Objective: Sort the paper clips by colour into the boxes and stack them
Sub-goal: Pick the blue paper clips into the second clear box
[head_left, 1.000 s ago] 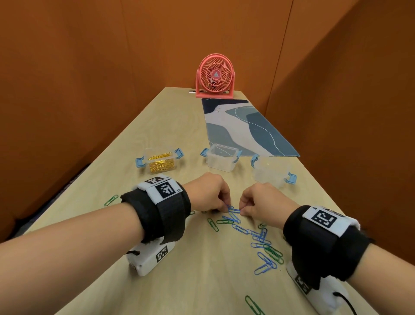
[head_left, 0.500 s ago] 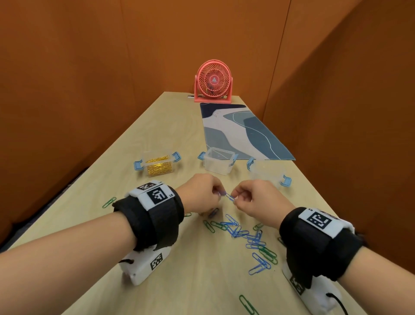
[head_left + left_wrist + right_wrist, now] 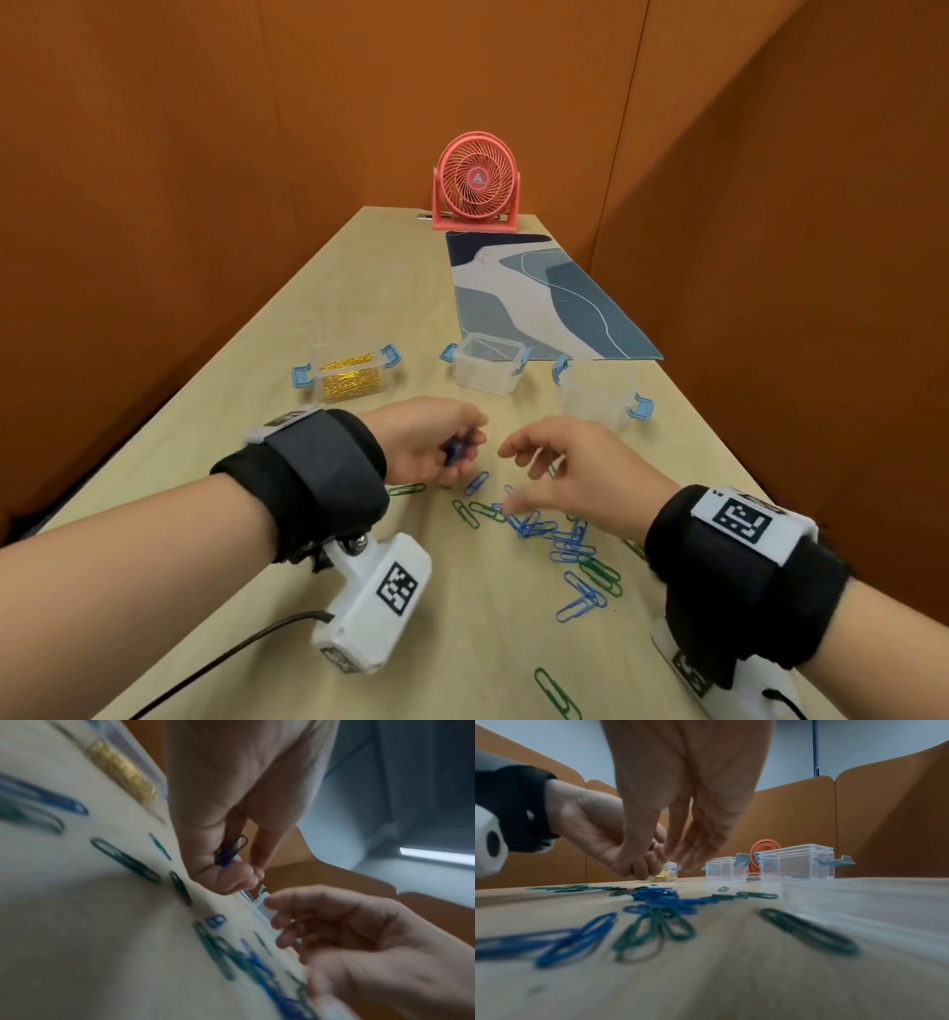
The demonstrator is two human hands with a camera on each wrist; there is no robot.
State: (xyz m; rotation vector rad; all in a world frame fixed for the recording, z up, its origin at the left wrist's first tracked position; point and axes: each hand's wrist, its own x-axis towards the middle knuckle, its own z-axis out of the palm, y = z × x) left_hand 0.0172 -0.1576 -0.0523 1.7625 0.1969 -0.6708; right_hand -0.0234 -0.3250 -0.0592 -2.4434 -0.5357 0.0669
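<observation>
My left hand (image 3: 436, 444) hovers just above the table and grips blue paper clips (image 3: 230, 851) in its curled fingers. My right hand (image 3: 554, 470) hangs beside it over the scattered pile of blue and green clips (image 3: 560, 539), fingers loosely spread and holding nothing. Three clear boxes with blue latches stand beyond the hands: the left box (image 3: 349, 372) holds gold clips, while the middle box (image 3: 485, 367) and the right box (image 3: 601, 393) look empty.
A pink desk fan (image 3: 475, 182) stands at the table's far end, with a blue patterned mat (image 3: 534, 298) in front of it. Single green clips lie near the front edge (image 3: 557, 694) and beside my left wrist (image 3: 405, 489). Orange partitions wall in both sides.
My right hand passed a blue clip to my left hand, then let go and opened. Both hands rose slightly off the pile.
</observation>
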